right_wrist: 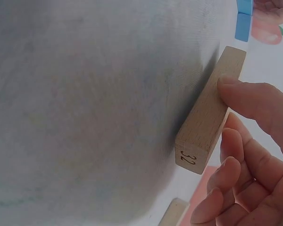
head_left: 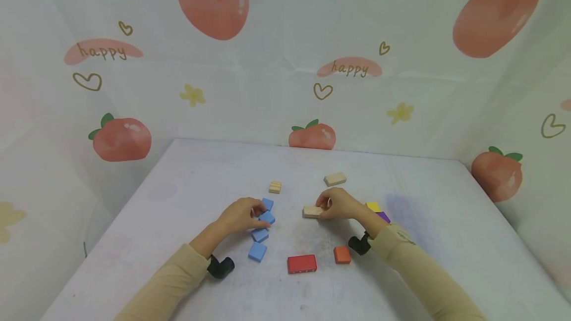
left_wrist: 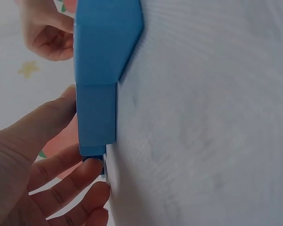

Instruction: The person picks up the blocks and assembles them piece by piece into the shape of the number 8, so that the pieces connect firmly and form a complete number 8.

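Several blue blocks (head_left: 257,251) form a crooked row left of the middle of the table. My left hand (head_left: 242,216) is at one blue block (head_left: 267,217) in the upper part of this row. In the left wrist view, its thumb lies along that blue block (left_wrist: 96,113) and a fingertip is at the block's end. My right hand (head_left: 340,204) pinches a plain wooden block (head_left: 311,211) between thumb and fingers. The right wrist view shows this wooden block (right_wrist: 210,103) close over the table, with the number 32 on its end.
Farther back lie another wooden block (head_left: 335,179) and a small ridged wooden piece (head_left: 275,187). Nearer are a red block (head_left: 302,264) and an orange block (head_left: 342,255). A yellow block (head_left: 372,206) and a purple block (head_left: 383,217) are partly hidden by the right forearm.
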{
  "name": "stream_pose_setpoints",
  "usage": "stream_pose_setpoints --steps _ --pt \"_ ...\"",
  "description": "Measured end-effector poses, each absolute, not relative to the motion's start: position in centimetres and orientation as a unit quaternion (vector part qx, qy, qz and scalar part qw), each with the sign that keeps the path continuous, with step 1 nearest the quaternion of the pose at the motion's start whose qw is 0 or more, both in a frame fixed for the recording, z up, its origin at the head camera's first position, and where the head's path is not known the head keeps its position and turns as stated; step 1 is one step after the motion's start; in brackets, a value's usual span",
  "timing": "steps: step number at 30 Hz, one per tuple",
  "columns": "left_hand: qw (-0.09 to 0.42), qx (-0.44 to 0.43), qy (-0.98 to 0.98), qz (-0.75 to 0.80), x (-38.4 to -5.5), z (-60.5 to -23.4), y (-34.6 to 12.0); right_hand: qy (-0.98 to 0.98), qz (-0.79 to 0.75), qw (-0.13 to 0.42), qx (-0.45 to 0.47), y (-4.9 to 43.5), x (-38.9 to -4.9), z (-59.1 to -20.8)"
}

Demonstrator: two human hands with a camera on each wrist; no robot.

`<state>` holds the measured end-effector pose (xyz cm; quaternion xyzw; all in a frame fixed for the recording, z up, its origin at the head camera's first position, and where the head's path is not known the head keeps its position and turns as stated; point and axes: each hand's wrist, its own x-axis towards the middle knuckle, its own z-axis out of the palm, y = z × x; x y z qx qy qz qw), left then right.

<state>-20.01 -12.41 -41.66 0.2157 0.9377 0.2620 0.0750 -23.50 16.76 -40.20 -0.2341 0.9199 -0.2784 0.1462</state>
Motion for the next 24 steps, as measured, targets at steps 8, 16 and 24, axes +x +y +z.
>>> stream_pose_setpoints --steps 8,16,24 --pt "0.073 0.209 0.939 0.263 -19.86 -41.57 -12.36 0.916 -0.278 0.147 -0.248 16.39 -23.66 -40.3" --pt "0.069 0.221 0.934 0.274 -20.05 -42.12 -12.67 0.915 -0.275 0.152 -0.253 16.06 -23.53 -40.21" --pt "0.081 0.192 0.944 0.257 -19.78 -41.52 -12.11 0.914 -0.288 0.157 -0.237 16.47 -23.52 -40.37"
